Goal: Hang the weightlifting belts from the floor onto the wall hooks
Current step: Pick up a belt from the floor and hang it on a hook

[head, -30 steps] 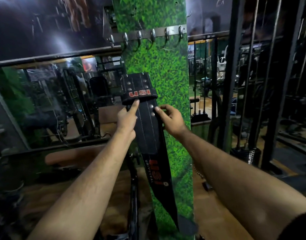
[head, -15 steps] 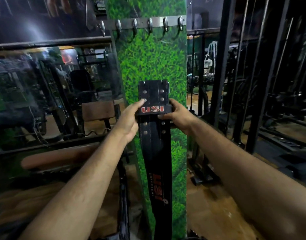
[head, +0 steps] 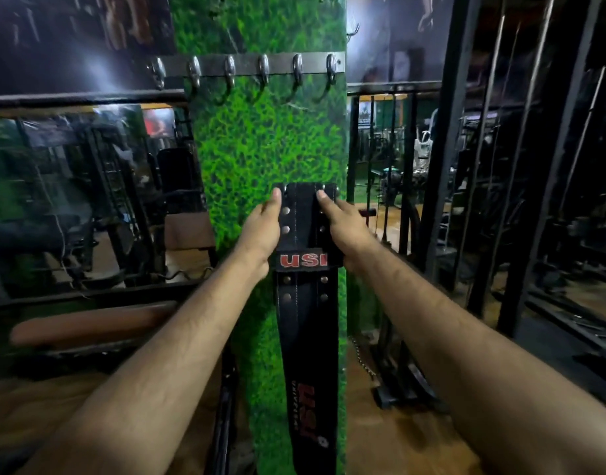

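Both hands hold one black weightlifting belt point(head: 306, 303) upright against the grass-patterned green pillar point(head: 260, 149). The left hand point(head: 262, 231) grips the belt's left edge near its upper end, index finger stretched up along the riveted edge and the other fingers wrapped behind. The right hand point(head: 346, 228) grips the right edge at the same height, its index finger lying across the front of the leather. Between the wrists sits a keeper loop marked "USI" point(head: 303, 260), and below them the rest of the belt hangs straight down. Well above both hands, a metal rail of wall hooks point(head: 246, 68) crosses the pillar, apart from the belt's top edge.
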`<state>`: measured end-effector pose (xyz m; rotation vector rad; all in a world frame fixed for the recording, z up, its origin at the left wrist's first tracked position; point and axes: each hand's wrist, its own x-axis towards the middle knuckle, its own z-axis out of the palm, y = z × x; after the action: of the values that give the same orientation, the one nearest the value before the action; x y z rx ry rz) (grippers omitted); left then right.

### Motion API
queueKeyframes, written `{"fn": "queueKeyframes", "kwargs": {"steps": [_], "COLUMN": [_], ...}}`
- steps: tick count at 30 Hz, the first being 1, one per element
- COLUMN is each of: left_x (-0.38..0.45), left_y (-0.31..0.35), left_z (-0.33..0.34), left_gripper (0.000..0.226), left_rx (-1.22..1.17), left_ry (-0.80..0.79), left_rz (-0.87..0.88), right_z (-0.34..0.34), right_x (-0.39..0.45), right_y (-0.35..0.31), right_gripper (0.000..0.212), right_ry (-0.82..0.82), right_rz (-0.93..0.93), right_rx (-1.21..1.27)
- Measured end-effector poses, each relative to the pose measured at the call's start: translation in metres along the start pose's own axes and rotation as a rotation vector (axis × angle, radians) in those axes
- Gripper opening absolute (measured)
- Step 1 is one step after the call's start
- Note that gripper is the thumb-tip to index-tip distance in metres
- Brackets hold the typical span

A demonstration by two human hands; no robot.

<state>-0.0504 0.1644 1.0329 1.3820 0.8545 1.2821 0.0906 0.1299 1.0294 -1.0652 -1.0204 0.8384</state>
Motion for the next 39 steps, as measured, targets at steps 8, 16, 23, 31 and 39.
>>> {"fn": "queueKeyframes", "kwargs": {"steps": [8,16,23,31,39], "left_x": [0.028,0.059,0.103,0.142,0.143], "left_y": [0.014,0.057,0.111,0.128,0.093], "left_z": [0.055,0.087,0.096,0.108,0.102], "left_gripper": [0.047,0.033,0.05,0.034,0.059], "left_rx": [0.05,0.129,0.214,0.292,0.227], "left_ry": [0.207,0.228,0.148,0.217,0.215], "left_rz": [0.154,0.412,0.451,0.328,0.368], "right_z": [-0.034,-0.047,-0.052,-0.057,-0.06], "right_x": [0.042,0.076,0.116,0.146,0.145], "right_y": [-0.018,-0.063,-0.116,-0.135,-0.104], "right_gripper": [0.029,0.021,0.023,0.027,0.046], "right_ry": [-0.027,0.023,0.086,0.038,0.084], "right_rz": [-0.256,-0.46,-0.399,-0.224,-0.193], "right_rx": [-0.129,-0.042,0.0,0.019,-0.047]}}
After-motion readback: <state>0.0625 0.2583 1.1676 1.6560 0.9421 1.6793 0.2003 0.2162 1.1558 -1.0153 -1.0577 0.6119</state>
